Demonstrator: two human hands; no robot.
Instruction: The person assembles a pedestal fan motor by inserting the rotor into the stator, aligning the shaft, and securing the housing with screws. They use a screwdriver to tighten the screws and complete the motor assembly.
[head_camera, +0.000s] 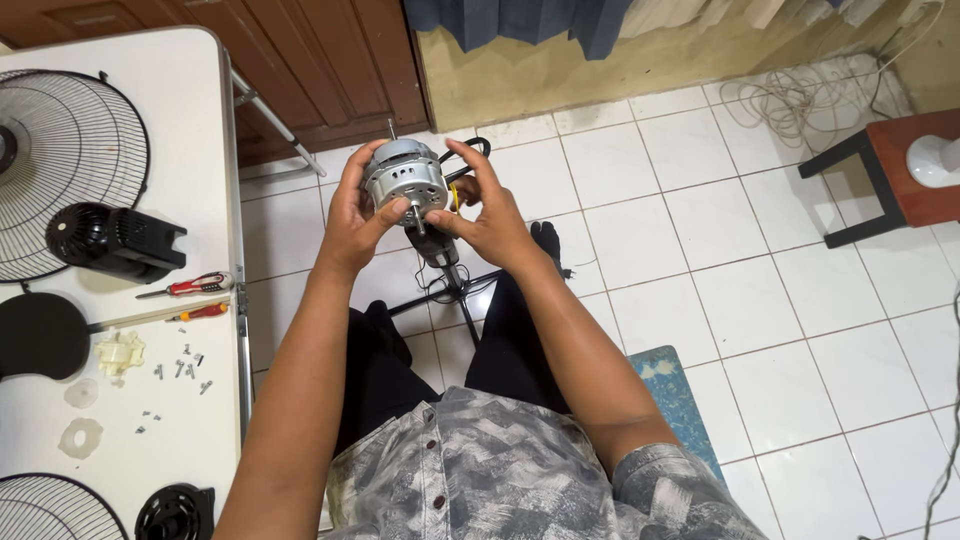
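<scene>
I hold a round silver fan motor (402, 177) up in front of me over the tiled floor, its shaft pointing toward me. My left hand (352, 215) wraps its left side with the thumb near the shaft. My right hand (486, 215) grips the right side, fingers curled over the top. Below the motor a black fan stand and its cable (445, 275) rest on the floor between my knees.
A white table (190, 130) on the left carries fan grilles (60, 150), a black motor housing (115, 240), two red-handled screwdrivers (195, 286), several small screws (182, 368) and white plastic parts (118, 352). A dark stool (890, 175) stands at the right. A blue mat (672, 395) lies near my leg.
</scene>
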